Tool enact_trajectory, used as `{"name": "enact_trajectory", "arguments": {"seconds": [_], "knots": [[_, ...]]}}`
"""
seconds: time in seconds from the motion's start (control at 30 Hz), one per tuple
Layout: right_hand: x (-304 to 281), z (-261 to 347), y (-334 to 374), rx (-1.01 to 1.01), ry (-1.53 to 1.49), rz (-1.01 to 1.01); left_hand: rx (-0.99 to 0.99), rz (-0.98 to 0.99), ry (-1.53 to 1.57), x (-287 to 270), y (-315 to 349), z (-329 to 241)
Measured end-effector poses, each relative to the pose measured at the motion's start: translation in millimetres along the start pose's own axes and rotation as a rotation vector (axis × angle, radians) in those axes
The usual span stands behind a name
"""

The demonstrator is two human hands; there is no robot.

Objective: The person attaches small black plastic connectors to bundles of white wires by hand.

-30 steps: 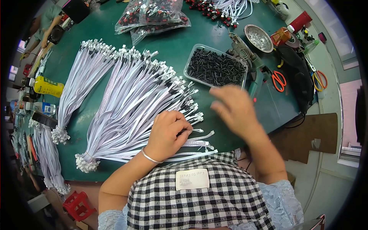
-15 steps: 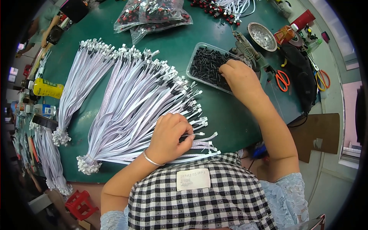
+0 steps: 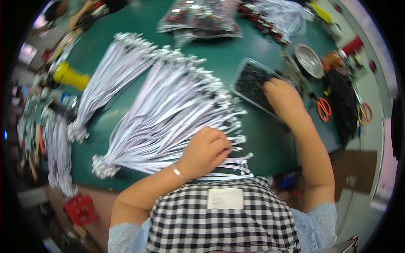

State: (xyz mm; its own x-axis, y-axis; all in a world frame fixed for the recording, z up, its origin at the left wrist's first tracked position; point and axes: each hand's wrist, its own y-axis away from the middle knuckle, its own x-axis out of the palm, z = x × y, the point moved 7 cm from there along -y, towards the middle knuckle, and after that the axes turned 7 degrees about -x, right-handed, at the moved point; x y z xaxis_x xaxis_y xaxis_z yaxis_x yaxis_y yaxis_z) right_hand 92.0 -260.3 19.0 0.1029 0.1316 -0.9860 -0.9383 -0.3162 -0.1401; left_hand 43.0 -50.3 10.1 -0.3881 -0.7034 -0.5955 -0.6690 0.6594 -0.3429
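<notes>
A wide fan of white flat ribbon cables [image 3: 164, 114] with small white connectors lies on the green table. Over its near right edge, my left hand [image 3: 206, 152] is closed with thumb and forefinger together on a cable, whose connector end pokes out past the fingers. My right hand [image 3: 287, 101] reaches into a clear plastic box [image 3: 257, 104] of short black tube pieces [image 3: 252, 80]. Its fingers are curled down among the pieces; the fingertips are hidden, so I cannot see what they pinch. The picture is smeared by motion.
Another cable bundle [image 3: 114, 76] lies left of the fan. Clear bags of red and black parts [image 3: 200, 19] are at the back. On the right are a metal bowl [image 3: 309, 61], orange-handled scissors [image 3: 324, 109] and a black bag [image 3: 341, 105]. A red stool [image 3: 81, 209] stands lower left.
My view has swung, so most of the scene sits further right and is more blurred. Relative to the cables and the box, both hands have barely moved.
</notes>
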Motion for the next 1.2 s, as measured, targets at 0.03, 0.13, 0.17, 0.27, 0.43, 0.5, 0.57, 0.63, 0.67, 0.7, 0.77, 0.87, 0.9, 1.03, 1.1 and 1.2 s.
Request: {"name": "enact_trajectory", "arguments": {"seconds": [0.03,0.13,0.17,0.27,0.43,0.5,0.57,0.63,0.67,0.7,0.77,0.87,0.9,1.03,1.1,1.2], "knots": [[-2,0,2,-0.016,0.015,-0.026,0.012,0.031,0.029,3,0,2],[-8,-4,8,0.009,0.032,-0.057,0.017,0.05,0.043,4,-2,3],[-10,-6,7,0.014,0.003,-0.08,-0.004,0.02,0.012,3,-2,6],[-30,13,10,-0.033,-0.123,-0.141,-0.026,-0.019,0.027,2,4,8],[-36,67,53,-0.172,-0.14,0.009,0.04,-0.005,0.004,3,7,0],[-28,77,71,-0.197,-0.096,0.088,0.071,-0.022,-0.013,2,8,-4],[-17,80,79,-0.188,-0.041,0.169,0.095,0.023,-0.026,5,9,-9],[-4,81,88,-0.21,0.09,0.202,0.084,0.055,0.049,9,4,0],[-6,83,83,-0.219,0.083,0.174,0.024,0.05,0.054,10,4,4],[-5,80,82,-0.188,0.039,0.149,0.007,0.058,0.06,9,3,6],[1,72,86,-0.135,-0.083,0.114,-0.026,0.066,0.073,5,1,7],[4,66,92,-0.036,-0.215,0.087,-0.073,0.042,0.064,-1,-2,7],[0,63,92,-0.001,-0.329,-0.027,-0.086,0.0,0.1,-2,-4,8],[-29,73,90,0.089,-0.594,-0.401,-0.142,0.057,0.14,2,-6,14],[-31,90,85,0.055,-0.625,-0.482,-0.133,0.061,0.13,3,-7,14],[-25,107,81,-0.02,-0.69,-0.582,-0.137,0.067,0.113,4,-7,11]]}}
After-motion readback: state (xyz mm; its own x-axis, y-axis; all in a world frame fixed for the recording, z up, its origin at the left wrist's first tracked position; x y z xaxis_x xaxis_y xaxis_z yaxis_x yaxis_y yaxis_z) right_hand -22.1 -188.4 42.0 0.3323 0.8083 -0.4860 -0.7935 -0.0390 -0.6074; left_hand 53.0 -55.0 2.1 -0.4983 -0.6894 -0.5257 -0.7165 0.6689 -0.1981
